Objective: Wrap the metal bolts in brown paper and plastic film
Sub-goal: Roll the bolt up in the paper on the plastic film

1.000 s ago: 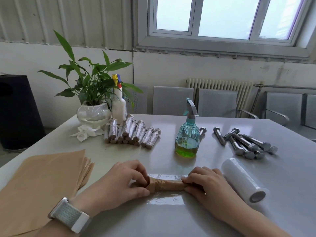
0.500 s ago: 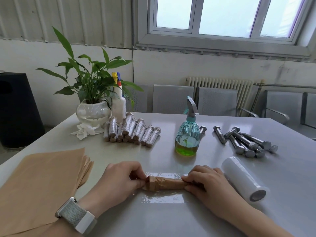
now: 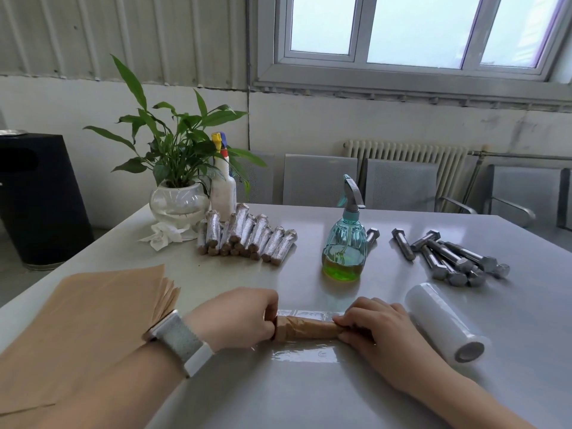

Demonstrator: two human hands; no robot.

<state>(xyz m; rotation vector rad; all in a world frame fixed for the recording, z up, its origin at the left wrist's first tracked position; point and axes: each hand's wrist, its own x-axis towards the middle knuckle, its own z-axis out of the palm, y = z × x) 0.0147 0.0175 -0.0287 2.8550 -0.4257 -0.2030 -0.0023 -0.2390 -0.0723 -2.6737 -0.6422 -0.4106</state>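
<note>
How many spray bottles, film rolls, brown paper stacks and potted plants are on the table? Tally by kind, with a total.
Spray bottles: 2
Film roll: 1
Brown paper stack: 1
Potted plant: 1
Total: 5

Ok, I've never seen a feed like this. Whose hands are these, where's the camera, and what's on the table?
There is no machine: a person wears one camera on the head, looking down at both hands. The left hand and right hand grip the ends of a paper-wrapped bolt lying on a sheet of plastic film. On the table lie brown paper sheets, finished wrapped bolts, a spray bottle, bare bolts and a film roll.
</note>
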